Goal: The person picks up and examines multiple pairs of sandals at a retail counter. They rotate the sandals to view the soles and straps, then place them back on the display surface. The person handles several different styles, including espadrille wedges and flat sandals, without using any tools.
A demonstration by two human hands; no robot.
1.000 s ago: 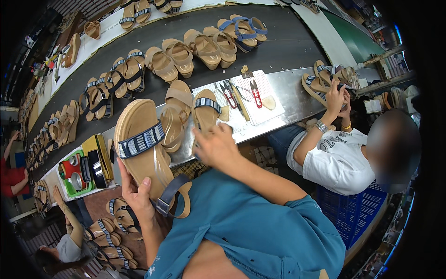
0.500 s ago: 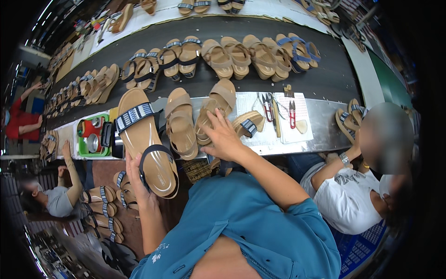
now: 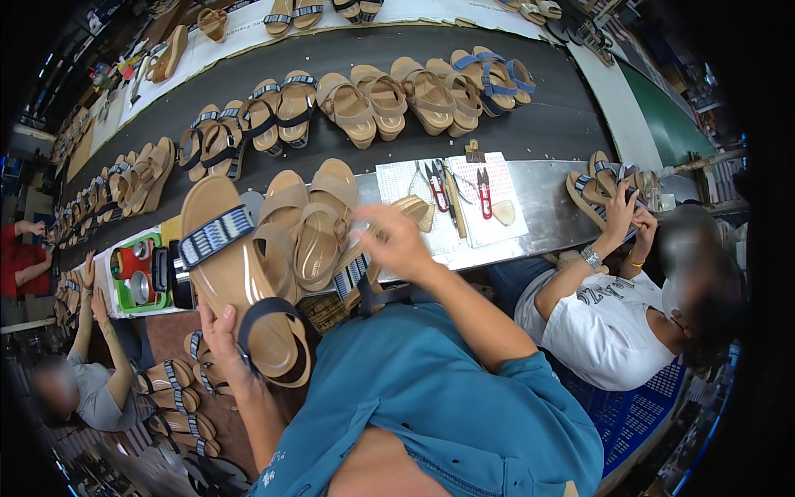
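The left hand [image 3: 222, 344] gripped a tan sandal [image 3: 240, 277] from below, its fingers curled around the heel end near the dark ankle strap; the blue-and-white woven toe strap pointed toward the far side. The sandal was lifted in front of the metal bench [image 3: 546, 211], left of two plain tan sandals [image 3: 319, 219] lying on it. The right hand [image 3: 396, 240] was closed on another sandal [image 3: 377, 244] just right of that pair, though blur hid the exact finger spread. Further right lay a white sheet [image 3: 464, 199] with red-handled snips [image 3: 484, 192]. Beyond, a dark conveyor belt [image 3: 546, 116] carried rows of sandals. A seated person's hands [image 3: 621, 217] worked on a sandal at right.
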